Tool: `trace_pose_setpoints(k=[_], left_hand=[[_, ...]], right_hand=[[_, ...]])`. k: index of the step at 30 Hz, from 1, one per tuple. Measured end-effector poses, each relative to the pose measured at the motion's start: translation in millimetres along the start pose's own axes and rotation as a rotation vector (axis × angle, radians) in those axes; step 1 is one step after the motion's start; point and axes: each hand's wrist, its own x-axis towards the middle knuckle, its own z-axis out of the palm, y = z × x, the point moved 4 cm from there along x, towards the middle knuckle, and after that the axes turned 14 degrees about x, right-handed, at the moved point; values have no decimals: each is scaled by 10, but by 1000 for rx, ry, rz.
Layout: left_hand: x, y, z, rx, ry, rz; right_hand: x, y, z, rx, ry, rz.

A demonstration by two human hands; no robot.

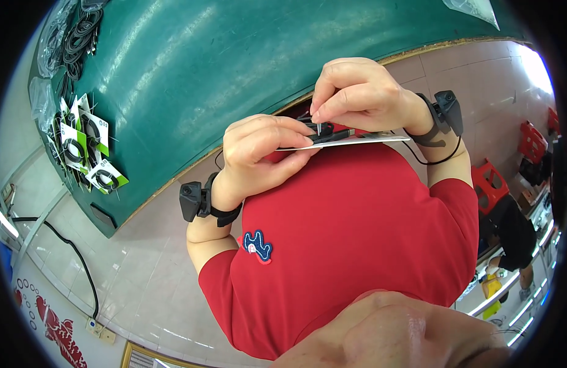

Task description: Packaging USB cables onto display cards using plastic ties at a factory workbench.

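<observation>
My left hand (262,150) is closed on the edge of a white card (369,140), which shows almost edge-on in front of my red shirt. A bundled black cable (323,136) lies against the card's far side, partly hidden by my fingers. Above the cable, thumb and forefinger of my right hand (360,92) are pinched together. A thin greyish strip (319,129) sticks out below those fingertips; its kind is too small to tell.
Left on the green table (191,67) lies a pile of white-and-green cards (87,144) with coiled black cables. Behind it are loose black cables (81,37) and clear plastic bags (50,43). Red stools (490,184) and another person (513,236) are at the right.
</observation>
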Motion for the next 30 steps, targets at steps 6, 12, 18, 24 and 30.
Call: trace_pose_setpoints(k=[6, 12, 18, 24, 30], left_hand=[[12, 43, -23, 50, 52, 81], [4, 33, -25, 59, 28, 66], [12, -23, 15, -1, -9, -2], [7, -107, 45, -89, -42, -70], [8, -140, 89, -159, -59, -120]], right_hand=[[25, -37, -1, 3, -74, -26], [32, -55, 18, 10, -115, -42], [8, -26, 21, 5, -117, -19], [18, -38, 28, 39, -132, -7], [41, 4, 30, 64, -157, -9]])
